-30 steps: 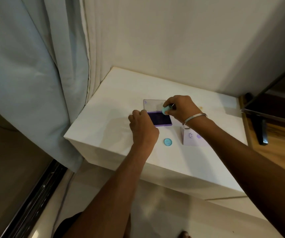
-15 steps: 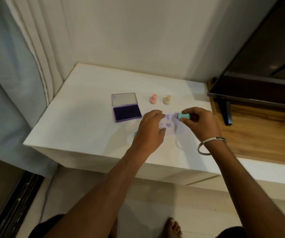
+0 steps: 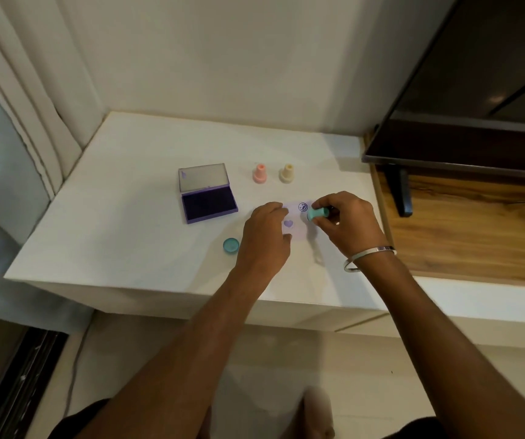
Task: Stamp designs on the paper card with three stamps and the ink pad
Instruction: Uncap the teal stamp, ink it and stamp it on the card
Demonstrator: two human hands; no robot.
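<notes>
A small pale paper card lies on the white table, bearing a purple heart print and a fresh round smiley print. My left hand rests flat on the card's left part, fingers spread. My right hand grips a teal stamp tilted on its side just right of the smiley print, its face lifted off the card. The open purple ink pad sits to the left. A pink stamp and a cream stamp stand upright behind the card.
A teal round stamp cap lies left of my left hand. A dark TV on its stand occupies a wooden shelf at the right. Curtains hang at the left. The table's front edge drops to the floor.
My right hand carried the teal stamp from the ink pad to the card, and a smiley print now shows there. My left hand moved from the pad to the card. The view shifted right.
</notes>
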